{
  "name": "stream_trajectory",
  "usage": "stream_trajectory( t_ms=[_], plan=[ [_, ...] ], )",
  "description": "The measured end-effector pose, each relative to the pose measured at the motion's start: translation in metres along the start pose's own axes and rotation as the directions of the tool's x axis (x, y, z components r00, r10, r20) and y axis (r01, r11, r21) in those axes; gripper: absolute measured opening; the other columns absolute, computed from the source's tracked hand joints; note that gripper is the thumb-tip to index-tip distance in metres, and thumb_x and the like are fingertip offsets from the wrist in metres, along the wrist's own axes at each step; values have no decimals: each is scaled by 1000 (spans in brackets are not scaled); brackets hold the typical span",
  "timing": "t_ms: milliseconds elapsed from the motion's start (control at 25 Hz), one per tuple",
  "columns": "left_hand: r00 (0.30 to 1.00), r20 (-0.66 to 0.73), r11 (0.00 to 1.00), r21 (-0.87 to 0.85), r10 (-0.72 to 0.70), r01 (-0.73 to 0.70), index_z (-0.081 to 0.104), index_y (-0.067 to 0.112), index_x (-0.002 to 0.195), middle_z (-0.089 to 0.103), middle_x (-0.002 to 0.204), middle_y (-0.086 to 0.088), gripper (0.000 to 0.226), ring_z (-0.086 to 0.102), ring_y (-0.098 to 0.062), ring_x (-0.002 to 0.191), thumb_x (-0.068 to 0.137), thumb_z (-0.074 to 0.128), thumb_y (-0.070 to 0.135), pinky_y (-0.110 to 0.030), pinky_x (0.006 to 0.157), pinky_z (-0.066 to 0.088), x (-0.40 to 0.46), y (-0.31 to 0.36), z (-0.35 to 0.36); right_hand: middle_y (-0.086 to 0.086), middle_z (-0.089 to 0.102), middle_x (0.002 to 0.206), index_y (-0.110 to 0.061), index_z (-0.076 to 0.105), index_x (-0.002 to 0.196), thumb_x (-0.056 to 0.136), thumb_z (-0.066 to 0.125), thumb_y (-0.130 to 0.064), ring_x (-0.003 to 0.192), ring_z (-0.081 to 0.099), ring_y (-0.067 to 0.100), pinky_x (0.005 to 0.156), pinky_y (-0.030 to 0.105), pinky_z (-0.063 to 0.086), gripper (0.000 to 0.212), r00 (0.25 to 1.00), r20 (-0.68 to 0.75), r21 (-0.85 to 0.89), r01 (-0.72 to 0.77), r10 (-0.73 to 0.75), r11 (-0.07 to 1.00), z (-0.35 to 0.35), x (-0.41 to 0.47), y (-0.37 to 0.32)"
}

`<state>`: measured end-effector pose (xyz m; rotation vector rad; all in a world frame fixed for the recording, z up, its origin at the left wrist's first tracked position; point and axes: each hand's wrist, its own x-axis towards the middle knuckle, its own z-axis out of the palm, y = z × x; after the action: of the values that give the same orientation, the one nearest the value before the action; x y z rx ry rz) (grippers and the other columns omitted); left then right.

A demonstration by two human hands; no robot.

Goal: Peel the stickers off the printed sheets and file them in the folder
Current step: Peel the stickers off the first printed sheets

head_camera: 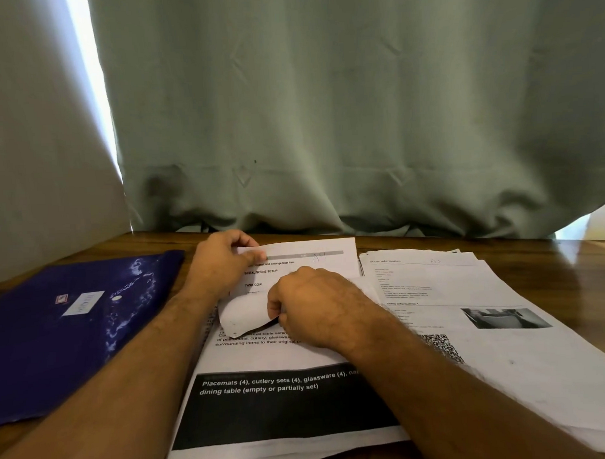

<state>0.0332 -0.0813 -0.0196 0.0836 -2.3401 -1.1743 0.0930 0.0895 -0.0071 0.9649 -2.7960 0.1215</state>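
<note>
Head view: both hands on printed sheet.

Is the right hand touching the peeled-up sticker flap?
Touching. The head view shows the right hand pinching the curled white flap at its lower right edge, thumb pressed against it.

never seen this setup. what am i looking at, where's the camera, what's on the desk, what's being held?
No machine here: a person works with two bare hands. The single picture comes from a wide-angle camera worn on the head, looking forward and down. On the wooden table lie a dark blue folder to the left, a printed sheet in the middle, and a stack of printed pages to the right. The left hand pinches the top edge of a smaller sheet. The right hand has a grip on a white sticker, curling up as if being peeled. A green curtain hangs behind.
</note>
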Motion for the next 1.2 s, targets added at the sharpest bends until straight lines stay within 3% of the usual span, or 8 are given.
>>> stream_trajectory(
  t_ms=[120,320,440,560,800,1000,1200],
  plan=[
    [1000,-28,994,-110,5,-8,69,24,87,73,86,4,7,70,-13,79,86,76,23,-33,72,58,0,0,-2,1,65,110,-27,67,112,94,59,-23,97,58,20,88,37,51,20,998,-65,-9,-12,12,1000,-1,-1,2],
    [997,-62,936,-352,-39,14,73,20,87,74,72,1,6,71,-15,64,91,71,16,-27,55,57,-1,4,-6,2,63,115,-26,63,121,97,57,-26,101,59,22,89,39,49,24,972,-232,-33,-41,32,999,-7,-3,5],
    [998,-6,854,-518,-56,45,69,18,106,74,85,-6,15,72,-15,64,93,67,9,-29,54,60,-3,7,-8,1,61,117,-28,62,125,99,55,-29,103,59,22,88,37,48,27,938,-345,-21,-51,40,999,-12,-3,6],
    [997,10,765,-640,-80,67,63,19,119,73,96,-10,28,74,-19,70,94,64,6,-30,54,59,-2,7,-11,0,63,123,-29,59,129,100,55,-25,110,58,20,97,35,47,30,930,-355,98,-65,96,993,-15,-1,7],
    [993,-40,750,-660,-108,55,61,26,125,70,100,-10,31,71,-23,79,101,52,7,-29,52,59,-2,9,-11,1,64,122,-28,46,127,98,57,-11,109,61,18,93,34,55,36,911,-375,347,-36,173,937,-13,-1,9],
    [991,-35,723,-687,-132,72,62,24,123,71,98,-10,30,73,-21,76,103,49,7,-29,51,58,-4,13,-9,-3,65,102,-31,47,104,101,53,-19,95,61,15,80,30,56,13,889,-410,358,-48,203,933,-9,3,14],
    [992,1,707,-702,-125,90,67,17,113,75,97,-9,26,75,-19,72,103,45,8,-29,53,58,-2,12,-12,-3,67,109,-29,58,107,101,52,-23,99,61,13,88,33,56,10,905,-375,389,-43,201,920,-7,4,13]
  ],
)
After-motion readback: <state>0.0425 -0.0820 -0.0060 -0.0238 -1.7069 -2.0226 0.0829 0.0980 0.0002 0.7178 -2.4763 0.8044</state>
